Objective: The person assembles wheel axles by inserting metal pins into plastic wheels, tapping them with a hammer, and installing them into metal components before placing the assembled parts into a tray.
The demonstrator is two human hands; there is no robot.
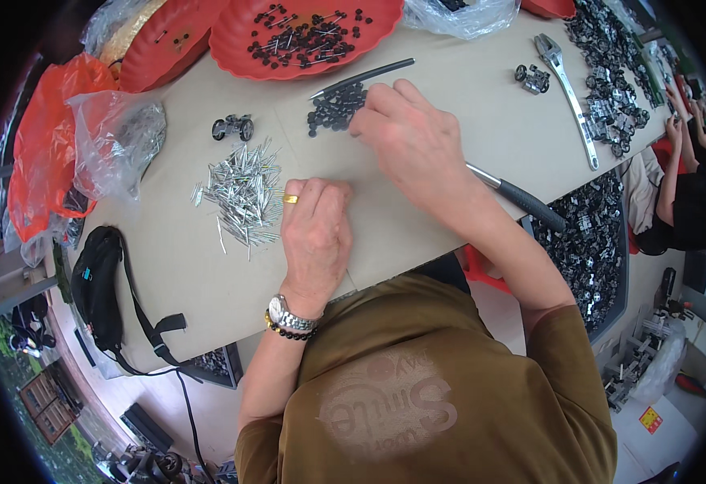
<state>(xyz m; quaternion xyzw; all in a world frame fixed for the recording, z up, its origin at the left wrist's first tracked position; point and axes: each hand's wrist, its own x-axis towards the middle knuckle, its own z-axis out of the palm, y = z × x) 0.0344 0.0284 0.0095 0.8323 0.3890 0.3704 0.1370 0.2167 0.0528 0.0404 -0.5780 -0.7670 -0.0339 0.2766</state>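
Observation:
My left hand [317, 230] rests on the table, its fingers curled closed; whatever they hold, if anything, is hidden. Right beside it lies a loose pile of thin silver metal pins [244, 194]. Farther off, my right hand [413, 133] bends over a heap of small black round pieces [337, 107], its fingers pinched together at the heap's right edge. What is between those fingertips cannot be made out. A thin black rod with a pointed metal tip [365, 78] lies just behind the heap. Under my right forearm sits a tool with a black handle [530, 206] and metal shaft.
A red dish [220, 60] at the back holds black-ended pins, next to another red dish [131, 73]. A small wheeled part [233, 127] stands near the pins. An adjustable wrench [571, 101] and many metal parts [611, 105] lie right. A black pouch [99, 282] lies left.

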